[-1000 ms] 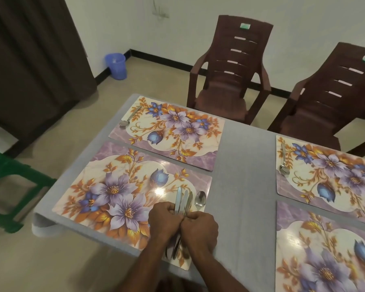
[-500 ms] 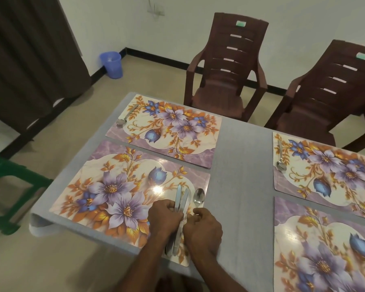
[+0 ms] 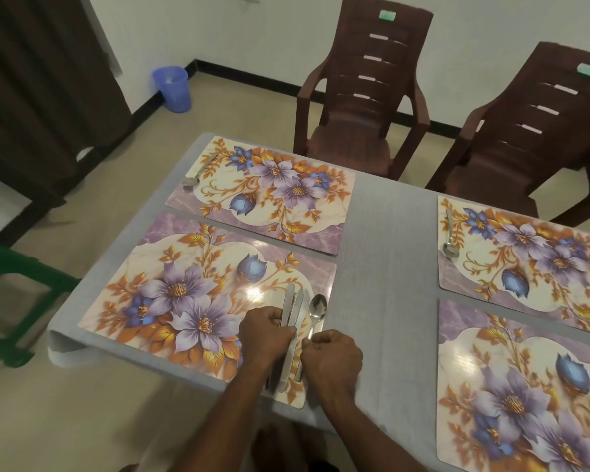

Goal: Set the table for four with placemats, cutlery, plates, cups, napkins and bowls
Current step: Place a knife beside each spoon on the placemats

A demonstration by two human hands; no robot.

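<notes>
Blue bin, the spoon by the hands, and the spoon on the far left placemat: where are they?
Blue bin [image 3: 171, 88], head view, on its front wall.
Spoon by the hands [image 3: 317, 307], head view, on its bowl.
Spoon on the far left placemat [image 3: 190, 181], head view, on its bowl.

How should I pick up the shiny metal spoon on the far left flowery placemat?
Judging from its pose, take the shiny metal spoon by its thin handle, near the middle. It lies flat along the left edge of the far left flowery placemat, bowl end toward you, handle pointing away. Come from above and pinch the handle's two long sides; the table's left edge leaves your hand room.
</notes>
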